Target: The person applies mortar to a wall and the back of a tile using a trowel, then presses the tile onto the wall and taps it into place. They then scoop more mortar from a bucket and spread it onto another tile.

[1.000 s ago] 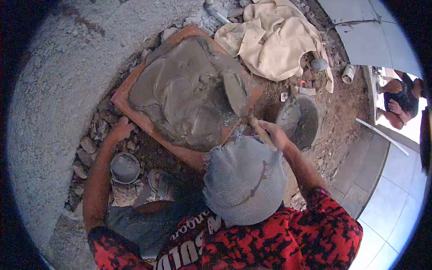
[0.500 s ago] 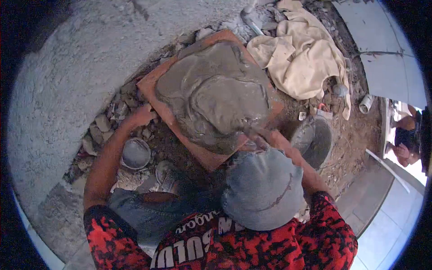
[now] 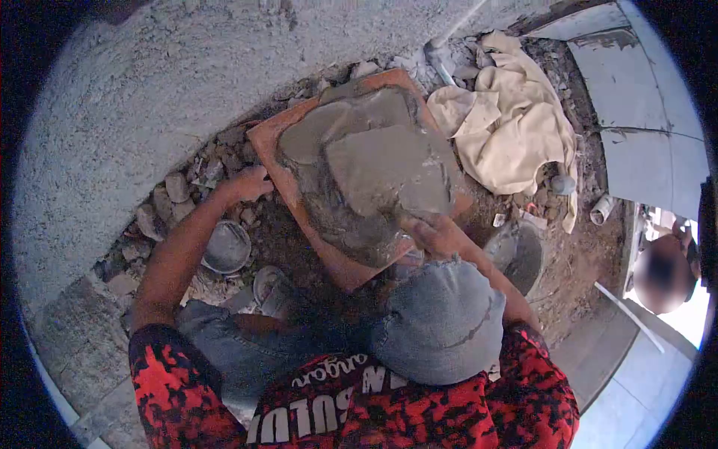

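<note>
Now lifts the loaded trowel point(image 3: 389, 168) above the mortar heap point(image 3: 329, 213) on the board point(image 3: 336, 266), higher than before, right hand point(image 3: 437, 236) grip clamped on its handle. Still rests left hand point(image 3: 250, 183) by board's edge, grip unclear.

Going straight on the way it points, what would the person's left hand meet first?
The edge of the reddish board, which carries the wet mortar. The left hand lies on the rubble right beside that edge; whether it touches is unclear.
</note>
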A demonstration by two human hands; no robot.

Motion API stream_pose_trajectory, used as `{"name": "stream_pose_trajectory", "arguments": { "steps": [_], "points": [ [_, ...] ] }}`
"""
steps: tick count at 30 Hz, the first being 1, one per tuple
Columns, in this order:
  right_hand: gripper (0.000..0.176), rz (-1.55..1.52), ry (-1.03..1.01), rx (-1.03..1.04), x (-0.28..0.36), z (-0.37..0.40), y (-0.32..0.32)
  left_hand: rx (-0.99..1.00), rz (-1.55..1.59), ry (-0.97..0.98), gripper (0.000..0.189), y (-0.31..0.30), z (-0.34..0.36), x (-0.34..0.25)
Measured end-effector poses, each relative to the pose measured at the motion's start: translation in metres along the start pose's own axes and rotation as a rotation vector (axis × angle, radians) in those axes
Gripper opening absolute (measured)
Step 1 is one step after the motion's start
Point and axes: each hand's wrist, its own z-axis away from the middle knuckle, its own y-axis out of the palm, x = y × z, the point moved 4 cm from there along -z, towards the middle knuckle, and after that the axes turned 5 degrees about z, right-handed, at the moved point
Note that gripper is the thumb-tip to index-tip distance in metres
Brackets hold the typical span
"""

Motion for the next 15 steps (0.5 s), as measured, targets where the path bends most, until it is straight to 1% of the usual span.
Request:
{"name": "stream_pose_trajectory", "arguments": {
  "steps": [1,2,3,4,5,6,8,9,10,11,12,14,15],
  "points": [
    [0.034,-0.036,0.086,0.039,0.008,-0.002,-0.003,-0.102,-0.184,0.149,0.035,-0.004,-0.010,0.022],
    [0.034,0.497,-0.062,-0.005,0.001,-0.007,-0.011,-0.147,-0.271,0.224,0.035,-0.004,-0.005,0.013],
    [0.034,0.596,-0.019,-0.033,-0.013,-0.016,-0.019,-0.200,-0.361,0.295,0.035,-0.004,-0.001,0.005],
    [0.036,0.695,0.027,-0.058,-0.018,-0.025,-0.028,-0.092,-0.224,0.069,0.034,-0.004,0.025,-0.039],
    [0.039,0.792,0.077,-0.079,-0.023,-0.034,-0.036,0.016,-0.089,-0.155,0.033,-0.002,0.041,-0.062],
    [0.039,0.789,0.081,-0.110,-0.019,-0.038,-0.045,0.019,-0.092,-0.153,0.033,-0.002,0.042,-0.066],
    [0.038,0.656,-0.041,-0.246,-0.003,-0.037,-0.053,0.015,-0.239,-0.212,0.034,-0.005,0.042,-0.072],
    [0.038,0.660,-0.044,-0.254,-0.004,-0.033,-0.052,0.008,-0.243,-0.206,0.034,-0.007,0.041,-0.075],
    [0.039,0.685,-0.204,-0.326,-0.002,-0.021,-0.045,0.001,-0.136,-0.178,0.034,-0.006,0.043,-0.080],
    [0.039,0.696,-0.291,-0.351,-0.005,-0.013,-0.034,-0.004,-0.022,-0.155,0.034,-0.003,0.045,-0.080],
    [0.040,0.709,-0.377,-0.376,-0.008,-0.003,-0.022,-0.013,-0.010,-0.160,0.034,-0.003,0.045,-0.076],
    [0.035,0.345,-0.237,-0.522,-0.030,0.009,-0.002,-0.049,-0.149,-0.152,0.036,-0.004,0.042,-0.064],
    [0.035,0.340,-0.238,-0.518,-0.036,0.005,0.009,-0.049,-0.149,-0.158,0.036,-0.003,0.039,-0.051]
  ]
}}
